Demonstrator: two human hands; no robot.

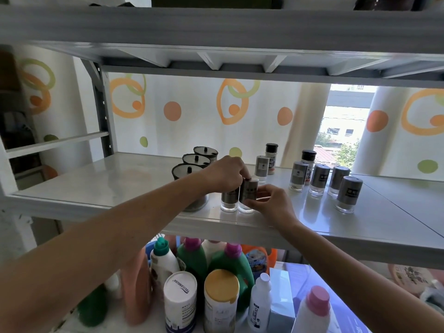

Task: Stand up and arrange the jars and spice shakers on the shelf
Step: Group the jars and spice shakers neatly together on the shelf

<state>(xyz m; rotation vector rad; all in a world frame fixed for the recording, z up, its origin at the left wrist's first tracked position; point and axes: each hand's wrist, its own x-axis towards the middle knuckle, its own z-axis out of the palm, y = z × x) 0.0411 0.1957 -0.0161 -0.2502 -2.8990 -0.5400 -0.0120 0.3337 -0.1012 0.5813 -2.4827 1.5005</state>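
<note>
Head camera puts you mid-arranging: your left hand (225, 174) grips from above, fingers curled, one grey-sleeved clear-based spice shaker (229, 200), while your right hand (269, 200) pinches its twin (247, 194) from the side, both upright, touching, near the white metal shelf (120, 179) front edge. Next, I judge, release gently and fetch the scattered shakers (319, 180) further right.

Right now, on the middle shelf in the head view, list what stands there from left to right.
Three dark-lidded jars → two shakers in the hands → shaker with a black-capped bottle behind → clear-based shaker fronting another black-capped bottle → three grey shakers.
</note>
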